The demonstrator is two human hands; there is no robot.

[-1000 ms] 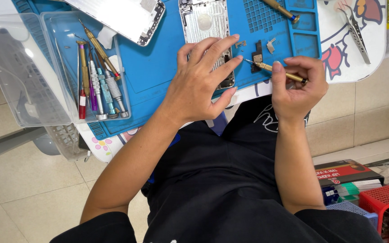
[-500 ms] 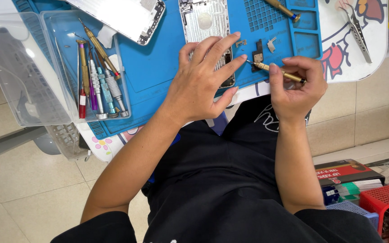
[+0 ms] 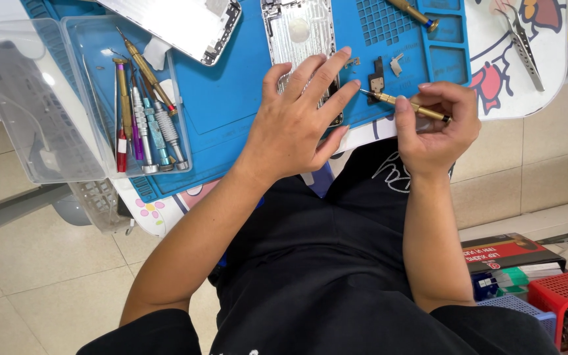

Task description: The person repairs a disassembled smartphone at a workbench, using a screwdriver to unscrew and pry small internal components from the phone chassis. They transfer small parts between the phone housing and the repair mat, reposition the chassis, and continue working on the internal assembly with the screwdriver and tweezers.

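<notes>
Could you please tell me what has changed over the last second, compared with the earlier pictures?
Hardly anything. The right hand keeps its grip on the gold screwdriver, tip pointing at the left hand's fingertips. The left hand still lies spread flat on the opened phone. The blue mat, the tool tray and the tweezers have not moved.

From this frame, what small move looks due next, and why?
Probably bring the gold screwdriver tip down onto the opened phone chassis: the right hand holds it pointing at the left hand's fingertips, which pin the chassis flat.
</notes>
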